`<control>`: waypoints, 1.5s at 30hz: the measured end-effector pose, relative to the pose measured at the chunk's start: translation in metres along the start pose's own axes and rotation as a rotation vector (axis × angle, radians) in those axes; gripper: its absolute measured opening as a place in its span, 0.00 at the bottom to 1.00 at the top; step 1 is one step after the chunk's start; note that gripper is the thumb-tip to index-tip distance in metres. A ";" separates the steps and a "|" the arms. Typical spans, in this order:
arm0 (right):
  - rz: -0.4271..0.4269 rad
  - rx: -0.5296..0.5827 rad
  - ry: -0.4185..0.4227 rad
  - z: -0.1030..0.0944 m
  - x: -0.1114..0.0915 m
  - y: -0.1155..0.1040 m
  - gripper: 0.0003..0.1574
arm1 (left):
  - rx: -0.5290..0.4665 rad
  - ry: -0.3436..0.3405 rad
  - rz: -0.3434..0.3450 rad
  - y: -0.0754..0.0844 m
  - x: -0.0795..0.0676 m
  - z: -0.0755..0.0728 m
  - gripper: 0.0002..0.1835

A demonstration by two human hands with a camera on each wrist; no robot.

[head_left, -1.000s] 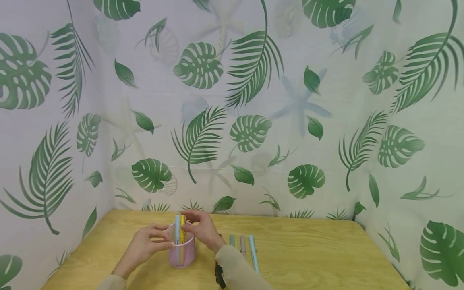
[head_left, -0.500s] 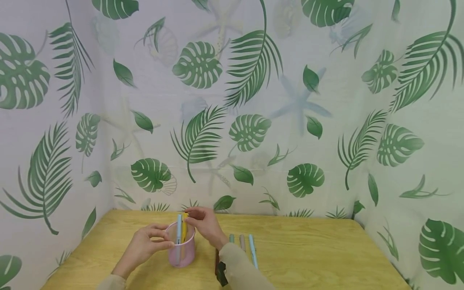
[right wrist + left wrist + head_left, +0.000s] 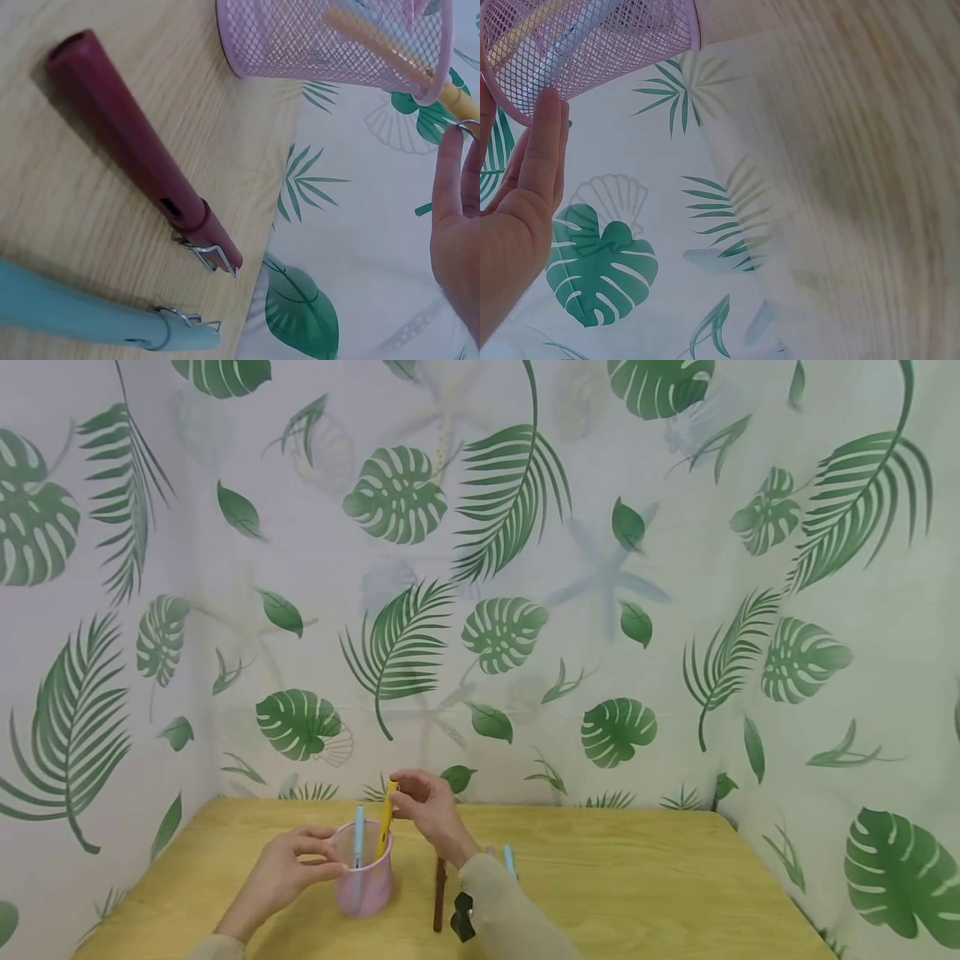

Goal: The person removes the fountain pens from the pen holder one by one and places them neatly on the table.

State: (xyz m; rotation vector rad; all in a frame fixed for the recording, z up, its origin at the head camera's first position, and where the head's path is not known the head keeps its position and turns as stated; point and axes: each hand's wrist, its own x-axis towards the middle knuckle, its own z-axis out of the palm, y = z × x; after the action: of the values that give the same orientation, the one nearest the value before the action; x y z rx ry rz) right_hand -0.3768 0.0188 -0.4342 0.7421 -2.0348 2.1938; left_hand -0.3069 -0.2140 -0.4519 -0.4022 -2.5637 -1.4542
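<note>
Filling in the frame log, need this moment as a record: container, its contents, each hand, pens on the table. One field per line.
Container: pink cylindrical mesh cup, upright on yellowish wood-grain table
Inside cup: slim light blue pen
Left hand: touches cup's side near the rim
Right hand: pinches slim yellow pen, lower end inside cup
On table: slim dark red pen with metal clip
Table pen count: unclear, right sleeve hides part

No lettering, label, brand, number or sign can be read on the slim yellow pen [image 3: 386, 822], the light-blue pen [image 3: 359, 835], the round pink mesh cup [image 3: 376, 893], the clipped dark-red pen [image 3: 124, 124], the teal pen [image 3: 82, 311] or the white leaf-printed backdrop [image 3: 517, 577].
</note>
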 end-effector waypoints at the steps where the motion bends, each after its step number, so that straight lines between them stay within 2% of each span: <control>1: 0.000 0.002 0.003 -0.001 0.000 -0.001 0.17 | 0.001 0.001 0.008 0.000 0.000 0.000 0.09; 6: 0.004 -0.001 0.013 -0.004 0.000 -0.005 0.16 | -0.009 0.004 0.037 -0.001 0.001 0.000 0.08; 12: 0.035 -0.003 0.032 -0.007 0.001 -0.008 0.17 | 0.007 0.005 0.038 -0.001 0.001 0.000 0.08; 16: 0.045 0.000 0.021 -0.010 0.000 -0.010 0.17 | 0.008 0.008 0.027 -0.002 0.001 0.001 0.08; 25: 0.085 0.036 0.004 -0.012 -0.003 -0.008 0.18 | 0.002 0.004 0.057 -0.002 0.000 0.002 0.08; 30: 0.073 0.052 0.002 -0.014 -0.002 -0.007 0.20 | 0.016 0.003 0.054 -0.002 0.000 0.002 0.09; 37: 0.088 0.047 0.011 -0.016 -0.003 -0.009 0.24 | 0.007 -0.008 0.011 -0.001 -0.001 0.001 0.09; 45: 0.061 0.051 0.018 -0.016 -0.003 -0.013 0.26 | 0.002 0.002 0.010 -0.001 -0.002 0.000 0.09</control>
State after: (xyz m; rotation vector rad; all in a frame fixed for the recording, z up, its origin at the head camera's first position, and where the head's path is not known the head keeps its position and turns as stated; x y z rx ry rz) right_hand -0.3747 0.0368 -0.4230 0.6721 -2.0264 2.2845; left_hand -0.3054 -0.2146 -0.4529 -0.4125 -2.5575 -1.4484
